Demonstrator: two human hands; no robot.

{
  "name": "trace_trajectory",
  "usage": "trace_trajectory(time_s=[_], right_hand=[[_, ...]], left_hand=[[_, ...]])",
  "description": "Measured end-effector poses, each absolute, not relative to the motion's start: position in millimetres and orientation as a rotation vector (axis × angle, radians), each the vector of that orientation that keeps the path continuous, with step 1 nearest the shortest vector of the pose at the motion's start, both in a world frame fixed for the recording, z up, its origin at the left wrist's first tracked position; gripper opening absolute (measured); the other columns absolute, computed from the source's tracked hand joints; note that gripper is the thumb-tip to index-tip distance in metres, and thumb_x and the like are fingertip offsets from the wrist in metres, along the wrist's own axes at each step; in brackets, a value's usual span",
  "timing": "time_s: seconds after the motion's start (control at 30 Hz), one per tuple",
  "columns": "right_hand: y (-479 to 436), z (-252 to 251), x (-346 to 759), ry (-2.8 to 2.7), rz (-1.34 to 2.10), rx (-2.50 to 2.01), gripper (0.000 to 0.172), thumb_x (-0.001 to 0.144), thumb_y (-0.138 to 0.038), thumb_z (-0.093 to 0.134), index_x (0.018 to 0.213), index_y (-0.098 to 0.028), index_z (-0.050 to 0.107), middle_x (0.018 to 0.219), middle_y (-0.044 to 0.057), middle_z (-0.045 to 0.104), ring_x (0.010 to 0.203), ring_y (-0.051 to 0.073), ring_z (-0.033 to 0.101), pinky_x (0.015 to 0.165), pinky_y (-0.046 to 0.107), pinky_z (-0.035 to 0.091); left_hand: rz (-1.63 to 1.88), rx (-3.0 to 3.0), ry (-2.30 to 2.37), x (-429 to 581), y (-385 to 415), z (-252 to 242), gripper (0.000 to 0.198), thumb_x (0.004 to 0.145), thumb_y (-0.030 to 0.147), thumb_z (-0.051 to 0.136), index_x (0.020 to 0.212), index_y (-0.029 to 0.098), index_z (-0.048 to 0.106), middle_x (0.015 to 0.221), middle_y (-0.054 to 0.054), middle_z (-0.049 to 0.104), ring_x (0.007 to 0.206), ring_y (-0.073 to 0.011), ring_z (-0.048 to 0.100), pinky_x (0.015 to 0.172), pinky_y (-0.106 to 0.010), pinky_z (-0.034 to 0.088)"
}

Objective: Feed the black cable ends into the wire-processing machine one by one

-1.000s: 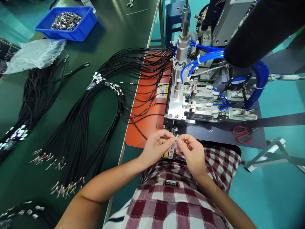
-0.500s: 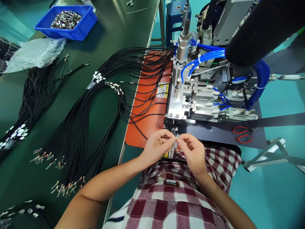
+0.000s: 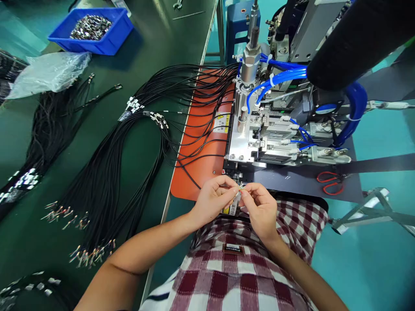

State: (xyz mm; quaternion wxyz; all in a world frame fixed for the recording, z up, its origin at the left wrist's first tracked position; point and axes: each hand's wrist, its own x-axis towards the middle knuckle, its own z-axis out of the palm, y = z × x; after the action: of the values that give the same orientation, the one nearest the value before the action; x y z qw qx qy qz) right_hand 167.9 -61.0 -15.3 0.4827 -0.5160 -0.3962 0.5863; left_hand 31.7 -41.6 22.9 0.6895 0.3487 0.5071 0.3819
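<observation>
My left hand (image 3: 214, 196) is closed in a pinch on the end of a black cable (image 3: 189, 176), which runs in from the orange board. Facing it, my right hand (image 3: 261, 209) pinches the thin, light-coloured wires (image 3: 241, 188) at that cable's tip. The fingertips of both hands nearly meet in front of the machine's near edge. My fingers cover most of the cable end. Just beyond stands a metal machine (image 3: 241, 142) with a row of black cables (image 3: 207, 82) leading into its left side.
Bundled black cables (image 3: 106, 160) with bare wire ends lie on the green table (image 3: 155, 39). A blue bin (image 3: 110, 43) of small metal parts and a plastic bag (image 3: 48, 73) are at far left. Red-handled scissors (image 3: 330, 183) rest on the machine's dark plate (image 3: 292, 179).
My right hand has shifted very slightly left, its fingers curling a little more at the wires. My left hand keeps its place.
</observation>
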Motion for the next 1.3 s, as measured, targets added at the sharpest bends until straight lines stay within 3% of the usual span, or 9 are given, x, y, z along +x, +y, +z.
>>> trace_trajectory(time_s=[0.43,0.7,0.83,0.93,1.03,1.17,1.3], right_hand=[[-50.0,-9.7,179.4,-1.024,1.540,-1.238,0.009,0.082,-0.025,0.065,0.077,-0.019,0.063,0.066,-0.003,0.059,0.053,0.009,0.053,0.055,0.022,0.044],[-52.2,-10.6,177.6,-0.992,1.610,-1.189,0.013,0.086,-0.026,0.061,0.075,-0.019,0.058,0.058,-0.005,0.053,0.052,0.008,0.048,0.053,0.021,0.040],[-52.7,-11.7,176.6,-0.991,1.593,-1.203,0.014,0.087,-0.026,0.059,0.075,-0.019,0.056,0.058,-0.005,0.052,0.052,0.008,0.047,0.053,0.021,0.038],[-53.4,-10.3,176.5,-1.036,1.563,-1.222,0.014,0.087,-0.026,0.058,0.075,-0.019,0.055,0.059,-0.005,0.052,0.053,0.009,0.047,0.053,0.022,0.038],[-56.1,-9.7,175.8,-1.093,1.493,-1.244,0.013,0.089,-0.025,0.056,0.077,-0.019,0.054,0.062,-0.004,0.052,0.053,0.009,0.047,0.053,0.023,0.039],[-58.9,-12.2,174.7,-1.221,1.354,-1.254,0.011,0.090,-0.023,0.054,0.079,-0.020,0.054,0.067,-0.003,0.052,0.057,0.011,0.048,0.057,0.025,0.041],[-57.2,-15.4,176.4,-1.347,1.237,-1.275,0.012,0.090,-0.022,0.054,0.079,-0.020,0.056,0.074,0.000,0.056,0.063,0.013,0.051,0.062,0.027,0.043]], left_hand=[[0.831,0.822,1.133,30.7,-43.1,20.8,0.029,0.078,0.038,0.068,0.076,0.012,0.056,0.047,0.007,0.045,0.039,-0.0032,0.035,0.038,-0.015,0.024],[0.854,0.802,1.118,30.5,-41.9,21.2,0.027,0.076,0.037,0.070,0.074,0.013,0.057,0.049,0.007,0.045,0.039,-0.0032,0.037,0.038,-0.015,0.025],[0.926,0.921,1.146,31.0,-45.4,17.2,0.017,0.079,0.029,0.067,0.080,0.013,0.062,0.069,0.000,0.056,0.055,-0.0074,0.052,0.050,-0.018,0.040],[1.000,1.104,1.167,31.8,-47.9,15.0,0.010,0.079,0.023,0.067,0.083,0.013,0.065,0.083,-0.002,0.056,0.067,-0.0087,0.054,0.059,-0.020,0.043],[0.961,0.995,1.119,31.5,-47.3,15.3,0.012,0.080,0.025,0.067,0.081,0.013,0.062,0.073,0.000,0.055,0.057,-0.0059,0.048,0.052,-0.018,0.038],[0.886,0.746,1.047,28.5,-43.9,16.3,0.021,0.081,0.032,0.067,0.080,0.014,0.057,0.049,0.008,0.042,0.042,-0.0032,0.033,0.043,-0.016,0.025],[0.766,0.775,1.072,25.7,-39.2,19.7,0.028,0.078,0.038,0.070,0.079,0.013,0.058,0.049,0.007,0.044,0.043,-0.0040,0.036,0.042,-0.016,0.025]])
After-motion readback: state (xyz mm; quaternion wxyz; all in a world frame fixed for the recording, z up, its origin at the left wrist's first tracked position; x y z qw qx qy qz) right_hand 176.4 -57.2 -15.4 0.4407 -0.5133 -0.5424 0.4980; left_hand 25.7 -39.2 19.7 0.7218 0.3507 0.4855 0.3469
